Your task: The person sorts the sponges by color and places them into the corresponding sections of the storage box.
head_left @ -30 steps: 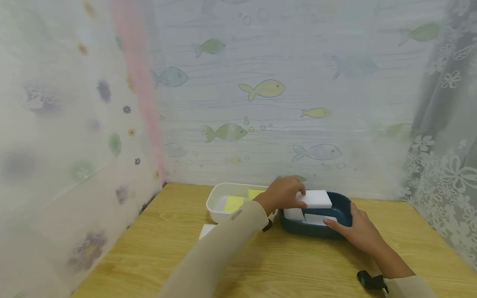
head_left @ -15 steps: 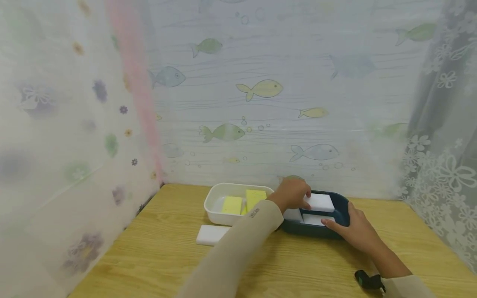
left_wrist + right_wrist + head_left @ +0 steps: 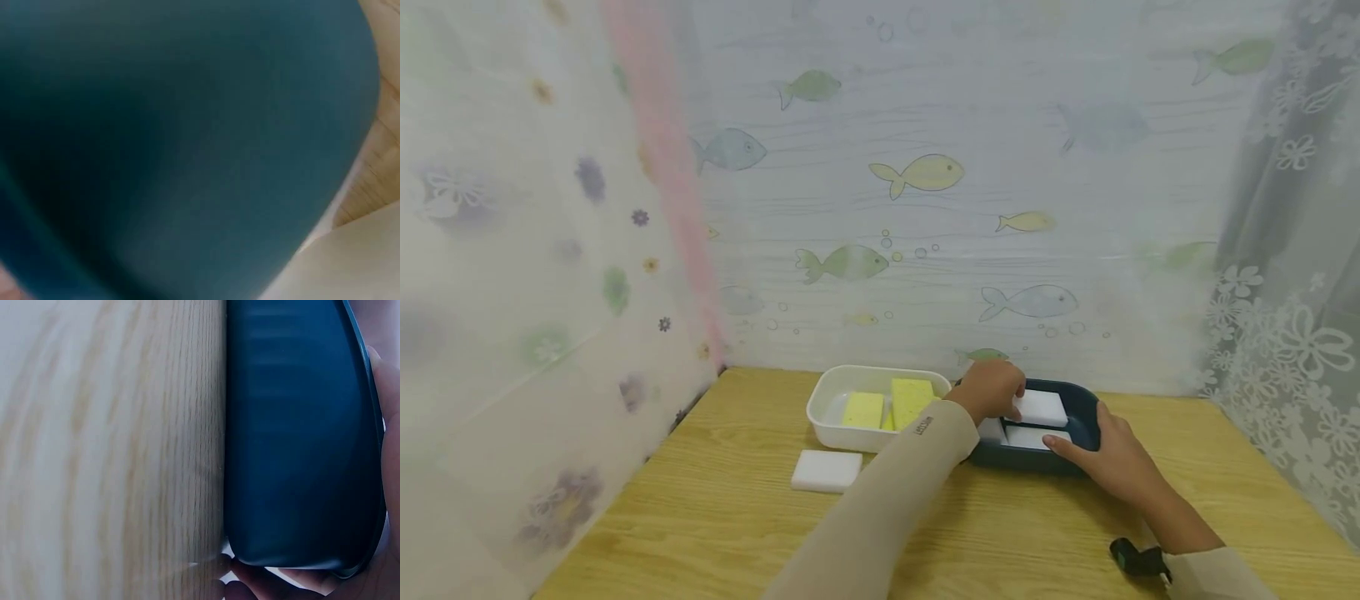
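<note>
My left hand (image 3: 991, 387) pinches the left end of a white sponge (image 3: 1045, 408) at the back of the dark blue tub (image 3: 1030, 461). A second white sponge (image 3: 1036, 437) lies along the tub's front side, and another pale sponge (image 3: 992, 431) sits at its left end, partly covered by the left sleeve. My right hand (image 3: 1116, 457) grips the tub's right end, thumb over the front rim. In the right wrist view its fingers reach round the end of the tub (image 3: 300, 437). Blurred tub wall (image 3: 206, 156) fills most of the left wrist view.
Left of the tub stands a white tray (image 3: 831, 435) with yellow sponges (image 3: 912, 400) in it. A loose white sponge (image 3: 826, 471) lies on the wooden table (image 3: 715, 500) in front. A black device (image 3: 1135, 558) is at the right wrist. Patterned curtains (image 3: 850, 208) hang close behind.
My left hand has moved right and lowered the white sponge further into the tub. The left sleeve has uncovered the loose white sponge and more of the yellow ones. The right hand keeps its grip.
</note>
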`<state>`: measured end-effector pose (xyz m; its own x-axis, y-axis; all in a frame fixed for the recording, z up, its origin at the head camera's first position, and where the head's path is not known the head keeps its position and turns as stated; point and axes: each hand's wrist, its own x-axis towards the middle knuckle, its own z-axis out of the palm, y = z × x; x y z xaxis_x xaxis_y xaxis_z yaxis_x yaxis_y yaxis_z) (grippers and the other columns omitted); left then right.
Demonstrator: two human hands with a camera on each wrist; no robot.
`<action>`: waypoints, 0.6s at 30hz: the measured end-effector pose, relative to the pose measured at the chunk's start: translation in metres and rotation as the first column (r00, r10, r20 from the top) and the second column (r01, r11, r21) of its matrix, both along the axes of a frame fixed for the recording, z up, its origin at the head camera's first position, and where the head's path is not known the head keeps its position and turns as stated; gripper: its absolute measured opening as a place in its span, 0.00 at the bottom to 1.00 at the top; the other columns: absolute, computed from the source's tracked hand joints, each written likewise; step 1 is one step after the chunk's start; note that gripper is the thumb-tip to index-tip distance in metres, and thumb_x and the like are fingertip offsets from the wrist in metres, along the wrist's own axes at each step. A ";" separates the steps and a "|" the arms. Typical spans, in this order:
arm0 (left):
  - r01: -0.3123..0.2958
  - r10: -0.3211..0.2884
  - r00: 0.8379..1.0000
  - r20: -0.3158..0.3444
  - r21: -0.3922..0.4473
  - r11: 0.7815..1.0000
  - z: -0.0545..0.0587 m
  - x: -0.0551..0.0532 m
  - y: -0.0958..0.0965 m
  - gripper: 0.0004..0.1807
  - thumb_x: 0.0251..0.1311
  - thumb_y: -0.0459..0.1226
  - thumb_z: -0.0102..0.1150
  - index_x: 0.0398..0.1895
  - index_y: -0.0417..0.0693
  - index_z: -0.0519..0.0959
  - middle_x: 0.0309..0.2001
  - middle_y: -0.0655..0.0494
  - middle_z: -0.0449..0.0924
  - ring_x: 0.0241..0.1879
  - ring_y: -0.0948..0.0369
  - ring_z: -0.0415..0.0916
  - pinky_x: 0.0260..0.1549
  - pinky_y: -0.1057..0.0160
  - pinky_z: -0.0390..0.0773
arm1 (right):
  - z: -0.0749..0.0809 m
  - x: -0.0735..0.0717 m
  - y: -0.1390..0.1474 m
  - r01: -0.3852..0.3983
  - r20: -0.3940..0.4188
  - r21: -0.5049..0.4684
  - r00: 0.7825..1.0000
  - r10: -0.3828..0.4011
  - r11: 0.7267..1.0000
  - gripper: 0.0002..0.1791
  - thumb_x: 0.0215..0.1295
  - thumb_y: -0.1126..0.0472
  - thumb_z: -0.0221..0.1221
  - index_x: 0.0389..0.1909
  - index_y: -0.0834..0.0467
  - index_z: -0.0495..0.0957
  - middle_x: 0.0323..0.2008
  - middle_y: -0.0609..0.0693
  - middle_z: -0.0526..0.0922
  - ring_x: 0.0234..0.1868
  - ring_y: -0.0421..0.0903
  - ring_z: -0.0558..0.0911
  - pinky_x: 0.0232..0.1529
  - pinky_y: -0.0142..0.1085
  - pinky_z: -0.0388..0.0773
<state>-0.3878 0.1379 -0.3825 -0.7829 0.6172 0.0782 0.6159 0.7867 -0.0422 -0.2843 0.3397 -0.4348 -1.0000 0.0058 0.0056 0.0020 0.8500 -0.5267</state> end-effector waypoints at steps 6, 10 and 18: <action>-0.018 0.017 1.000 -0.007 -0.021 1.000 0.004 0.006 0.001 0.16 0.53 0.54 0.78 0.42 0.63 0.85 0.40 0.71 0.83 0.37 0.70 0.74 0.43 0.68 0.78 | 0.001 0.002 -0.003 -0.009 -0.010 -0.014 1.000 0.009 1.000 0.75 0.63 0.21 0.56 0.78 0.75 0.26 0.75 0.84 0.40 0.73 0.83 0.50 0.66 0.76 0.58; -0.015 0.015 1.000 0.017 -0.004 1.000 0.004 0.008 0.003 0.15 0.52 0.51 0.80 0.40 0.62 0.86 0.37 0.70 0.82 0.36 0.69 0.74 0.40 0.67 0.78 | 0.000 0.003 -0.004 -0.007 -0.013 -0.006 1.000 0.007 1.000 0.75 0.63 0.21 0.56 0.78 0.75 0.26 0.75 0.85 0.40 0.73 0.83 0.50 0.66 0.77 0.58; -0.001 0.000 0.999 0.037 0.029 1.000 0.003 0.005 0.001 0.16 0.53 0.49 0.80 0.42 0.60 0.87 0.35 0.69 0.83 0.34 0.68 0.74 0.36 0.70 0.78 | 0.000 0.004 -0.002 -0.006 -0.017 0.001 1.000 0.006 1.000 0.75 0.62 0.21 0.56 0.78 0.75 0.26 0.74 0.85 0.41 0.72 0.83 0.52 0.64 0.77 0.60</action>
<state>-0.3832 0.1386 -0.3796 -0.7856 0.6151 0.0670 0.6166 0.7873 0.0028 -0.2806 0.3379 -0.4350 -0.9997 0.0001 0.0227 -0.0119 0.8506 -0.5258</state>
